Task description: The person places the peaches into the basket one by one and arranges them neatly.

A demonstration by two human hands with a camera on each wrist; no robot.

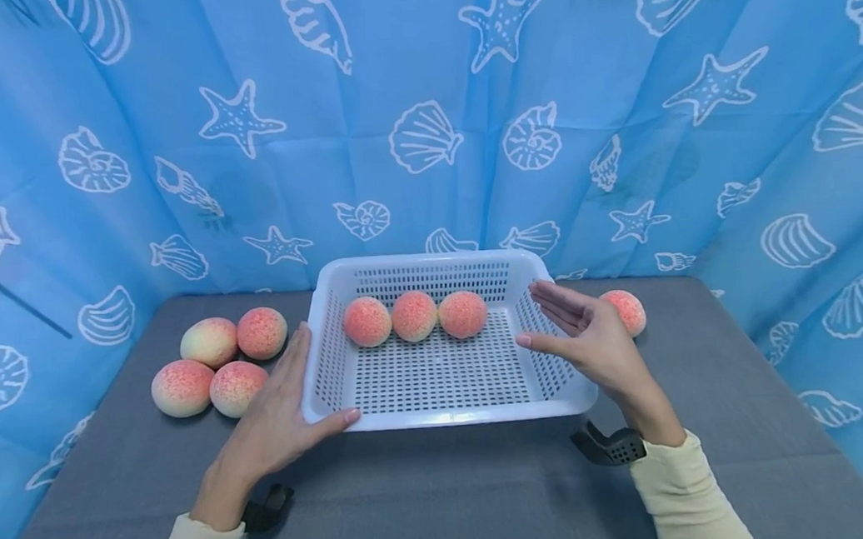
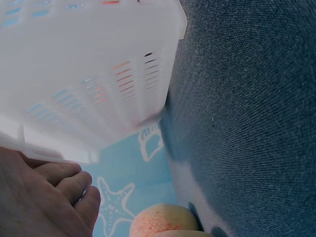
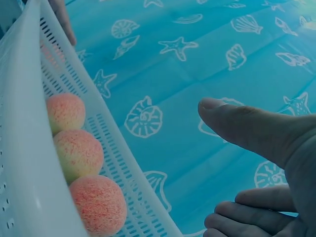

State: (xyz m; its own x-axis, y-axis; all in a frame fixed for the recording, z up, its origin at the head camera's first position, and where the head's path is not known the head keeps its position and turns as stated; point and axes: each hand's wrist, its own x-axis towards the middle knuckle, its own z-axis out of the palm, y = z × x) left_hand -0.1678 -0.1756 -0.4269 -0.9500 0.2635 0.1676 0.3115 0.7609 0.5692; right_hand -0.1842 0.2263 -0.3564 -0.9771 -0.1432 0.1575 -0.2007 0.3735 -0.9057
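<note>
A white plastic basket (image 1: 442,417) with slotted walls stands in the middle of the table. Three peaches, pink and pale yellow, sit in a row in it: a left peach (image 1: 367,322), a middle peach (image 1: 415,316) and a right peach (image 1: 463,314). My left hand (image 1: 272,418) rests along the basket's left side, fingers extended outside the wall and thumb over the front rim near the corner. Over the basket's right rim is my right hand (image 1: 594,337), thumb spread from the fingers and nothing held. The right wrist view shows this hand (image 3: 266,173) apart from the basket.
Several more peaches (image 1: 183,388) are clustered on the table left of my left hand. A single peach (image 1: 625,313) lies beyond my right hand, partly hidden by it. A blue curtain (image 1: 422,136) with shell and starfish prints hangs behind the grey tabletop (image 1: 447,494).
</note>
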